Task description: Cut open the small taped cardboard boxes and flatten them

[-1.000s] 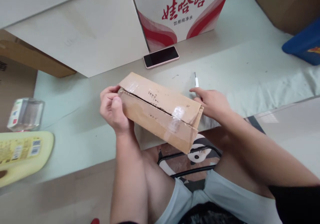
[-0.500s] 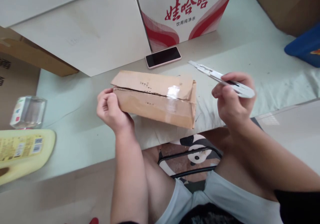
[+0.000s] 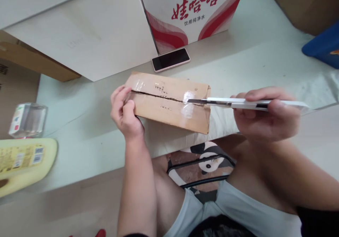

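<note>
- cardboard box (image 3: pixel 159 111) over the table (image 3: pixel 79 113), near its front edge (shiny tape (image 3: pixel 187 113) crosses its seam)
- left hand (image 3: pixel 124 111) clamped on the box's left end
- right hand (image 3: pixel 267 120) clamped around a knife (image 3: pixel 238 103), tip at the taped seam
- phone (image 3: pixel 171 60) lying flat beyond the box

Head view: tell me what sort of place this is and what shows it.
Probably a room at home, though I cannot be sure: a cloth-covered table, a phone lying on it, and a drinking-water carton standing behind the phone.
</note>
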`<control>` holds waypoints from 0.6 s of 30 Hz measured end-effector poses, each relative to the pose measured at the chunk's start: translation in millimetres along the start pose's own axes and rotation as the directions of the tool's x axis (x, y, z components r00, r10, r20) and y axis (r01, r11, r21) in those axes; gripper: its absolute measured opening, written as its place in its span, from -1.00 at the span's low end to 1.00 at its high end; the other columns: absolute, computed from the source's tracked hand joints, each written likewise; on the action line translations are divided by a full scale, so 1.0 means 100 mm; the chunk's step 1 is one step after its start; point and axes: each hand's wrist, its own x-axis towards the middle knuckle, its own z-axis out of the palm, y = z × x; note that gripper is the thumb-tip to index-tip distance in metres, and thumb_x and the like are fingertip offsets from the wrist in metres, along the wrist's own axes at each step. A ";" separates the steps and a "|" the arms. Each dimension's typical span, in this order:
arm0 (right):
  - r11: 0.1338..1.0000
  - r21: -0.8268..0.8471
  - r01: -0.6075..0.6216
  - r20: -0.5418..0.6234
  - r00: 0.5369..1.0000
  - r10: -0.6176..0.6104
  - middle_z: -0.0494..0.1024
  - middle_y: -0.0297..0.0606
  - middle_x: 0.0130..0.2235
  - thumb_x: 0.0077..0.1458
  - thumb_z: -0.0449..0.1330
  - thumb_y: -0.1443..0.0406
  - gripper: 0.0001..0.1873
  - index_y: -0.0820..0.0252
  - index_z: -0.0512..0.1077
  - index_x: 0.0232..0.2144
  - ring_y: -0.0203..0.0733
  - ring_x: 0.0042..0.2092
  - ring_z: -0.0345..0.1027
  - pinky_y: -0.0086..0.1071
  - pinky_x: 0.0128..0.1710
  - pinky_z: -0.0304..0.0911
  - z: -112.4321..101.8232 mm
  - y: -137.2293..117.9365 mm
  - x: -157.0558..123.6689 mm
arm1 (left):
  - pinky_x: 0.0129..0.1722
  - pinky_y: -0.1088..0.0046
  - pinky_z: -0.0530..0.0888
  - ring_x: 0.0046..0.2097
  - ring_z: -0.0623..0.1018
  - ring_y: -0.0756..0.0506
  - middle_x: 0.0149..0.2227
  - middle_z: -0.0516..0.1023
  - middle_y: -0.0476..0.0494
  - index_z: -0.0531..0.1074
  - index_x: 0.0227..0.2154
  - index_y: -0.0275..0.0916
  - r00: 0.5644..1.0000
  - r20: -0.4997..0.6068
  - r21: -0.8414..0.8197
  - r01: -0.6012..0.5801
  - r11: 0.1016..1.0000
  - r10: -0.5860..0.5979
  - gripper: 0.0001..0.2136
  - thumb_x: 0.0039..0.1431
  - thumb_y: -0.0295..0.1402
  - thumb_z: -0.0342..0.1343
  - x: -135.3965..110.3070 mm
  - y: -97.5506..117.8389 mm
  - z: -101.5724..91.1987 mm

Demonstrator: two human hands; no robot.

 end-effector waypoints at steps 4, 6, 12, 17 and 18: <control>0.996 -0.025 0.081 0.123 0.989 -0.077 0.40 -0.33 -0.59 0.15 0.22 0.23 -0.80 0.11 0.65 -0.34 -0.28 -0.59 0.16 -0.32 -0.61 -0.01 0.01 -0.04 -0.01 | 0.29 0.20 0.35 0.19 0.47 -0.18 0.02 0.53 -0.13 0.61 -0.29 -0.20 0.999 -0.039 -0.049 -0.032 0.998 0.030 -0.68 -0.02 -0.43 -0.03 0.01 0.00 0.00; 0.973 -0.136 0.184 0.193 0.969 -0.156 0.38 -0.36 -0.61 0.18 0.22 0.25 -0.82 0.09 0.65 -0.36 -0.31 -0.62 0.12 -0.33 -0.61 -0.02 0.01 -0.09 -0.02 | 0.30 0.18 0.34 0.18 0.48 -0.18 0.00 0.54 -0.13 0.62 -0.30 -0.20 0.999 -0.040 -0.063 -0.024 0.998 0.022 -0.66 -0.05 -0.44 -0.03 0.01 0.01 0.00; 0.895 -0.402 0.194 0.224 0.968 -0.110 0.37 -0.36 -0.65 0.20 0.20 0.27 -0.78 0.06 0.65 -0.41 -0.29 -0.63 0.18 -0.32 -0.62 0.05 0.04 -0.18 -0.07 | 0.33 0.14 0.31 0.19 0.48 -0.19 -0.02 0.55 -0.13 0.64 -0.31 -0.21 0.999 -0.029 -0.096 -0.017 0.995 0.014 -0.65 -0.08 -0.45 -0.02 0.02 0.03 0.00; 0.916 -0.400 0.021 0.018 1.000 -0.015 0.53 -0.28 -0.55 0.20 0.19 0.12 -0.68 0.07 0.62 -0.50 -0.23 -0.55 0.32 -0.32 -0.61 0.15 0.00 -0.08 -0.09 | 0.33 0.16 0.31 0.16 0.49 -0.18 -0.04 0.56 -0.12 0.65 -0.33 -0.20 1.000 -0.025 -0.137 -0.006 0.991 0.002 -0.65 -0.10 -0.46 -0.02 0.01 0.05 0.01; 0.929 -0.370 -0.009 -0.015 1.000 0.004 0.53 -0.29 -0.55 0.19 0.20 0.12 -0.69 0.08 0.61 -0.50 -0.24 -0.56 0.32 -0.33 -0.62 0.14 -0.01 -0.05 -0.08 | 0.32 0.16 0.32 0.15 0.49 -0.18 -0.05 0.57 -0.12 0.65 -0.34 -0.20 1.000 -0.023 -0.139 -0.005 0.990 0.001 -0.66 -0.10 -0.46 -0.02 0.01 0.05 0.01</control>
